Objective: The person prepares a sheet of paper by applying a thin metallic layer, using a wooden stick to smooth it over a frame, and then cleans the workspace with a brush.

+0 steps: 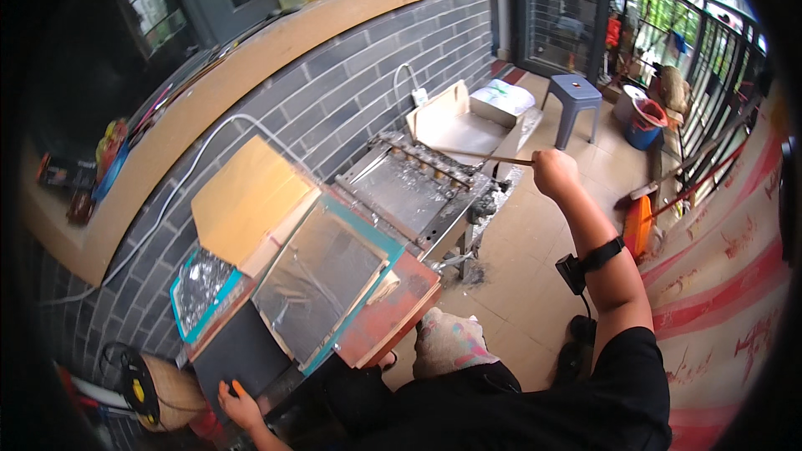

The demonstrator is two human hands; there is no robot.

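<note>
My right hand [556,173] is closed around the end of a thin rod [495,156], which reaches left across the far part of a metal machine. On that machine is a flat metal plate [401,191] strewn with silvery scraps. My left hand [240,404], fingers apart, is at the near edge of a dark flat board [238,347] and holds nothing. Between the hands, a teal-edged panel with a dark, glossy middle [319,275] lies tilted over a reddish-brown board [391,307]. A tan cardboard sheet [250,200] leans beside it. What the rod's far end touches is unclear.
A metal tray [467,131] adjoins the machine's far end. Beyond stand a grey plastic stool [573,91] and a blue bucket [642,136]. An orange dustpan [637,225] is at the right. A teal-edged tray of silvery scraps [203,291] and a large spool [163,391] are at the left.
</note>
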